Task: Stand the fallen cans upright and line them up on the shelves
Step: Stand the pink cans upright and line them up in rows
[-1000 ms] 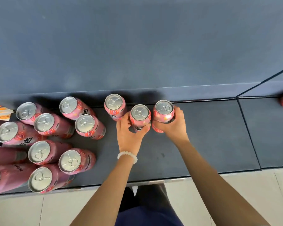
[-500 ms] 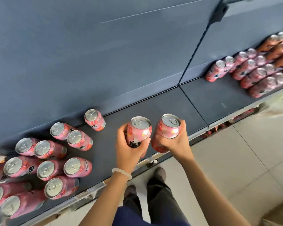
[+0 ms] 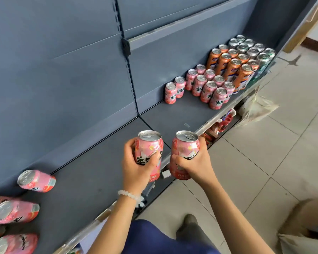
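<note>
While two pink cans were being carried upright above the front edge of the shelf (image 3: 92,182), one was clasped in the left hand (image 3: 136,167) and the other in the right hand (image 3: 195,162). The left can (image 3: 149,149) was wrapped by fingers and thumb around its lower body, top up; the right can (image 3: 184,153) was gripped the same way from its right side, so each grip was closed firmly on its can. The step in hand was judged to be the transfer of this pair toward the standing pink row (image 3: 207,88) further right on the shelf, beside the orange cans (image 3: 228,66). The next move was judged to call for a reach to the right and an upright set-down just beside the two end cans. Both forearms were extended forward, wrists level. Fallen pink cans (image 3: 37,181) were left lying at the left.
</note>
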